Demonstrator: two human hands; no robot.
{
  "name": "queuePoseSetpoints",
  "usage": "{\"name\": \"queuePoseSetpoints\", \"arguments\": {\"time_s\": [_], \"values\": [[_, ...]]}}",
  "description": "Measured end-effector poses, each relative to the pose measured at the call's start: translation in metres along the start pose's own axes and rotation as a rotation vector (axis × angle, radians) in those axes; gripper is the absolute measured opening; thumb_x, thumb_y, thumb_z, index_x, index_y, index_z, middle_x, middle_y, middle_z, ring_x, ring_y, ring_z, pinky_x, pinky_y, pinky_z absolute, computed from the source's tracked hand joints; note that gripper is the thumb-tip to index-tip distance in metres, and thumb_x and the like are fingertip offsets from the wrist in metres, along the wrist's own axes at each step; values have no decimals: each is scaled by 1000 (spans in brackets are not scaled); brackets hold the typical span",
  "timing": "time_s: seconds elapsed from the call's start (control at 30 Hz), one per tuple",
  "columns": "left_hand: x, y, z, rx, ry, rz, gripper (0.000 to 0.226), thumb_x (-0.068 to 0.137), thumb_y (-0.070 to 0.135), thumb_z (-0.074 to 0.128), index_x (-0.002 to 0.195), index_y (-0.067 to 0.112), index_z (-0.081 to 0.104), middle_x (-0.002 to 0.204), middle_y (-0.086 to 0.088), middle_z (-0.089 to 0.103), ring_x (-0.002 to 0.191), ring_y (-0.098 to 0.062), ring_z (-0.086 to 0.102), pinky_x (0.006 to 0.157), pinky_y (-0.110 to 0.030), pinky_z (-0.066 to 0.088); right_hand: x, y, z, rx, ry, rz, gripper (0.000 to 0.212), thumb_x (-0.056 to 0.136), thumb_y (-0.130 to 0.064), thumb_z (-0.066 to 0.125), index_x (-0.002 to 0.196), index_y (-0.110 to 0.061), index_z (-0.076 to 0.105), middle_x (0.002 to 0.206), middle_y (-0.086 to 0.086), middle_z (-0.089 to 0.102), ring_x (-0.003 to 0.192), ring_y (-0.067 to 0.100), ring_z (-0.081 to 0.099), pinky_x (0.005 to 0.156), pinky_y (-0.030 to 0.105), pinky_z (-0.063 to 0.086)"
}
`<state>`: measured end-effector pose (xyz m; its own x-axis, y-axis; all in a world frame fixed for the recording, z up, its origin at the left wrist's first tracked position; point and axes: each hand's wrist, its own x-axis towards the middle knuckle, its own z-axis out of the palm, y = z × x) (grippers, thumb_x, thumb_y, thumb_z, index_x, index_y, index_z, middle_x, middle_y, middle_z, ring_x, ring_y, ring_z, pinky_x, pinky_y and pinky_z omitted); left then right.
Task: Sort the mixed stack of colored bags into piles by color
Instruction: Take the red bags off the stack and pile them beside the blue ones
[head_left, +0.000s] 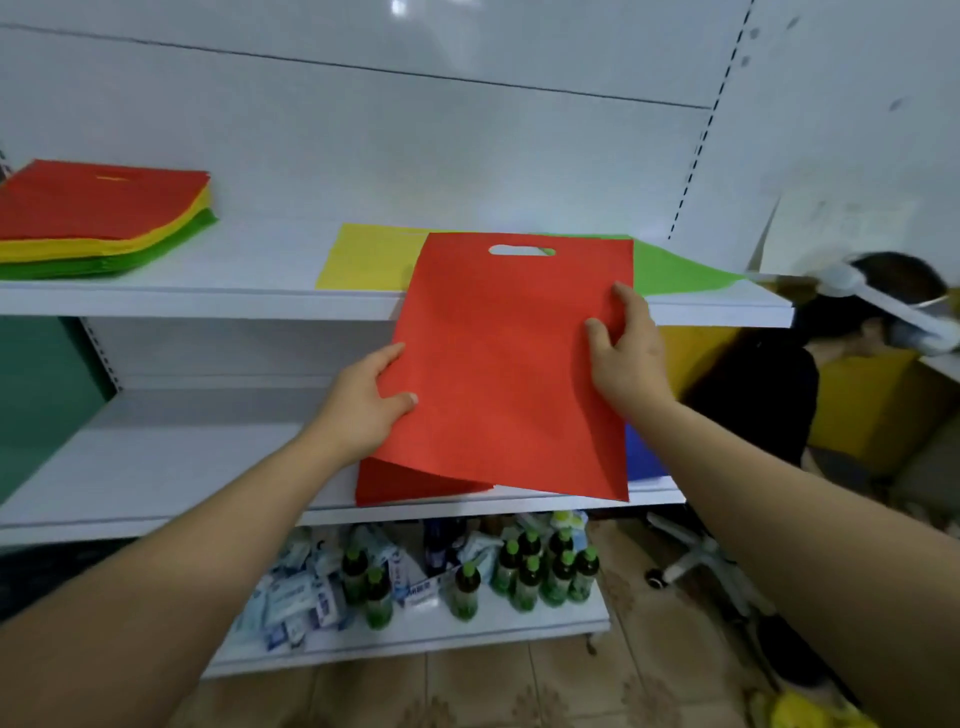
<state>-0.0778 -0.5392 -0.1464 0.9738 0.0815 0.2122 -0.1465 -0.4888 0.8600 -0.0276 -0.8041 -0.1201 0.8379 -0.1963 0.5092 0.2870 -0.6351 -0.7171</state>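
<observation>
White shelving (208, 301) fills the view. Red bag (509, 364) hangs in front of the upper and middle shelves, handle slot far. Mixed stack (98, 218) lies far left on the upper shelf. Yellow bag (363, 257) and green bag (670, 267) lie behind the held bag. Red pile (405, 483) lies on the middle shelf beneath it, with the blue bag (641, 452) just right. Left hand (363, 410) pinches the bag's left edge, thumb on top; right hand (628, 358) pinches the right edge. Step in hand: placing red. Next move probably calls for lowering the bag squarely onto the red pile, then releasing.
</observation>
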Motion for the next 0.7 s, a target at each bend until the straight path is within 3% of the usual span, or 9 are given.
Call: {"name": "queuePoseSetpoints", "arguments": {"time_s": [0.13,0.3,0.43,0.7], "values": [[-32,-13,27,27,-50,-81,63,90,9,61,146,18,33,134,2,46,108,-7,46,83,-21,41,-30,37,-3,-5,-54,55,51,95,-21,54,144,-14,38,144,5,45,129,19,43,103,19,27],[-70,-44,49,44,-58,-169,64,89,9,63,145,18,35,141,-5,46,113,-11,49,90,-23,41,-72,72,6,1,-131,153,51,95,-24,54,143,-17,38,140,5,48,125,21,47,102,24,31],[-94,-64,59,58,-53,-230,62,89,7,63,144,15,37,141,-3,46,111,-5,43,89,-19,38,-96,87,17,-37,-216,197,51,96,-25,52,144,-15,36,142,7,46,128,23,45,103,25,31],[-92,-100,52,24,-50,-338,61,88,3,62,144,12,37,141,-9,46,116,-19,52,91,-26,43,-100,92,60,-55,-339,225,47,97,-24,51,142,-15,39,139,11,48,125,26,45,101,28,33]]}}
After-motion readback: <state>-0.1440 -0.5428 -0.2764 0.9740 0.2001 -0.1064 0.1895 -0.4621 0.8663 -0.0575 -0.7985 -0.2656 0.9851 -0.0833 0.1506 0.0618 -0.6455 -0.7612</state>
